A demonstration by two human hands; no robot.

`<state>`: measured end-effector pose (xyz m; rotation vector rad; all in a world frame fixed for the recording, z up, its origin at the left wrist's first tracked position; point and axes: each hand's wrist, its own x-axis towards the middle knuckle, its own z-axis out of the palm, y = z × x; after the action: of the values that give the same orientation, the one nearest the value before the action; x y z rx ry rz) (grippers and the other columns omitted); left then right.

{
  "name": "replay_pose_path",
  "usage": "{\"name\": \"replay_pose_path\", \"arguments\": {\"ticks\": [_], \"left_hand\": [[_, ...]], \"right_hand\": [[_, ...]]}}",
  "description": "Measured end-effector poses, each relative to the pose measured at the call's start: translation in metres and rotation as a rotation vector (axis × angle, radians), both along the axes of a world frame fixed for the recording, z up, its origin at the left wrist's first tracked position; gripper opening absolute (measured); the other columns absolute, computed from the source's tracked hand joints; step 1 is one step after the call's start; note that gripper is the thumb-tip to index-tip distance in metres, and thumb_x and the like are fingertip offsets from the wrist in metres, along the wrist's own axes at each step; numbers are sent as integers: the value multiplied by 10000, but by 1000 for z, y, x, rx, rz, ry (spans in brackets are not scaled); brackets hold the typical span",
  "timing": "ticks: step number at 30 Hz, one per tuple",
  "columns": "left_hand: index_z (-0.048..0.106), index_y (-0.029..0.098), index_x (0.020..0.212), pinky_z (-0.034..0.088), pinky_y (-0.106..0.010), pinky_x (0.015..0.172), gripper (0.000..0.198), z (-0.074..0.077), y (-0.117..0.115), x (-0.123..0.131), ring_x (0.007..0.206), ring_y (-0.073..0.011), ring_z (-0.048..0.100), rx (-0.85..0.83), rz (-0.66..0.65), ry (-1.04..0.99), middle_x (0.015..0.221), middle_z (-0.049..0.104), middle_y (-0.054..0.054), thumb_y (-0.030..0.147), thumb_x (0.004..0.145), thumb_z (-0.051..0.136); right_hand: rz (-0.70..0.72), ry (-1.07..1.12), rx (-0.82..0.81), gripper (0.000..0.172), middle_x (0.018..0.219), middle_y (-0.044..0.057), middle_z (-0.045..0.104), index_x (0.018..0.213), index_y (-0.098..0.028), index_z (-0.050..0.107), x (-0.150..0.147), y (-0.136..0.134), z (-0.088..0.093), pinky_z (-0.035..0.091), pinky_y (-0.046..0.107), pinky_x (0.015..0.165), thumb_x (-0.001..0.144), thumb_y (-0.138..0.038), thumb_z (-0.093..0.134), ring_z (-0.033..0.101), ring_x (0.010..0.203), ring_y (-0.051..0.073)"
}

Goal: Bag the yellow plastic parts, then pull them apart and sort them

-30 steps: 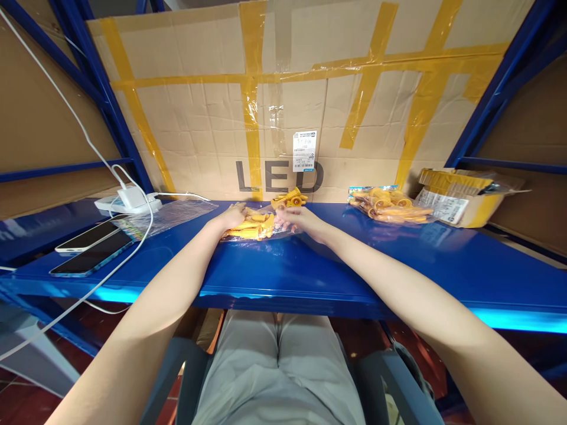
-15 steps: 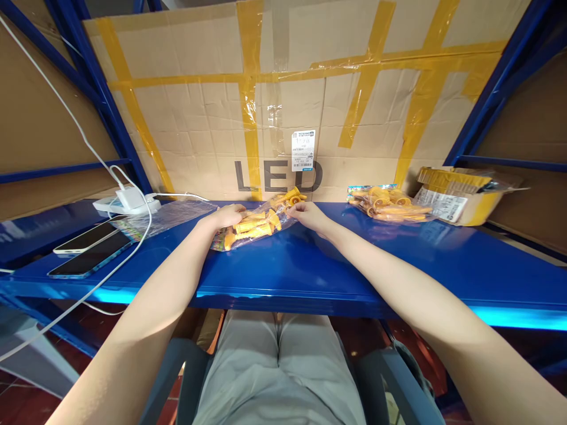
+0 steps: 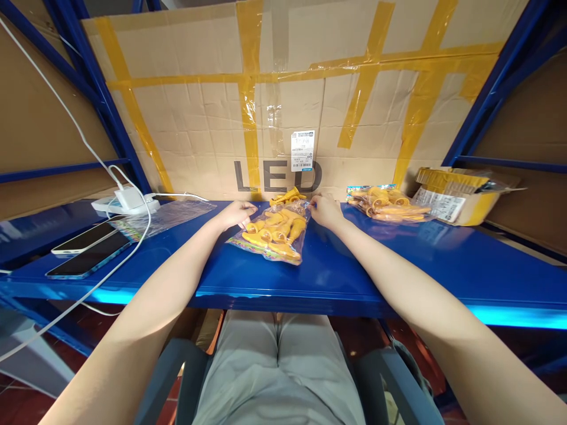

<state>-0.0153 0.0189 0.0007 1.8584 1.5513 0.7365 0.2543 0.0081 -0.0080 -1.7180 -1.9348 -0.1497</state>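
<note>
A clear plastic bag [image 3: 278, 234] of yellow-orange plastic pieces rests on the blue table, its colourful printed edge toward me. My left hand [image 3: 237, 215] is closed in a pinch at the bag's upper left edge. At the upper right corner, the curled fingers of my right hand [image 3: 326, 211] grip the film. Several loose yellow plastic pieces [image 3: 287, 196] lie just behind the bag, against the cardboard. What kind of pieces they are, I cannot make out.
Another filled bag [image 3: 385, 203] lies to the right, beside an open cardboard box [image 3: 465, 195]. On the left are two phones [image 3: 91, 254], flat clear film [image 3: 177, 215] and a white power strip [image 3: 126, 203] with a cable. A large taped cardboard sheet [image 3: 199, 130] stands behind.
The bag has turned and come nearer to me, its pieces now bunched together. My right hand has shifted slightly right, and my left hand has moved off the bag's top to its edge.
</note>
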Motion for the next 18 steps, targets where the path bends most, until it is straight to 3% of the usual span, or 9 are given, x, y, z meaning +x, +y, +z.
{"name": "replay_pose_path", "arguments": {"ticks": [4,7,11,14,18], "left_hand": [[593,176,1334,546,-375,664,587,2,-12,11,559,-244,668,-144,-73,-55,515,633,-12,508,852,629],[459,172,1455,513,-315,567,697,5,-20,15,466,-205,624,-210,-105,-53,504,612,7,495,862,632],[281,150,1545,442,-262,458,802,7,-26,19,376,-135,528,-221,-100,-42,624,660,-1,403,874,641],[282,155,1542,437,-238,463,770,5,-25,22,512,-138,607,-141,-35,-86,855,719,-63,306,876,636],[472,140,1426,479,-227,614,646,-1,-18,23,889,-191,681,-29,38,-135,1115,716,-118,236,821,677]], "right_hand": [[-33,139,-28,210,1167,202,646,1055,-113,640,4,6,-1,474,388,919,914,-252,569,591,1145,301],[-17,345,-148,181,877,129,701,978,-129,622,6,10,-4,507,304,737,898,-291,624,675,875,242],[57,700,-342,170,555,18,599,809,-153,586,1,11,-7,410,219,460,880,-281,671,559,480,129],[44,915,-359,204,498,-28,555,879,-140,573,-6,5,-6,400,202,403,817,-222,750,523,427,110],[28,1166,-390,298,476,-77,524,1038,-128,527,-13,-5,-1,452,202,404,818,-102,727,503,408,96]]}}
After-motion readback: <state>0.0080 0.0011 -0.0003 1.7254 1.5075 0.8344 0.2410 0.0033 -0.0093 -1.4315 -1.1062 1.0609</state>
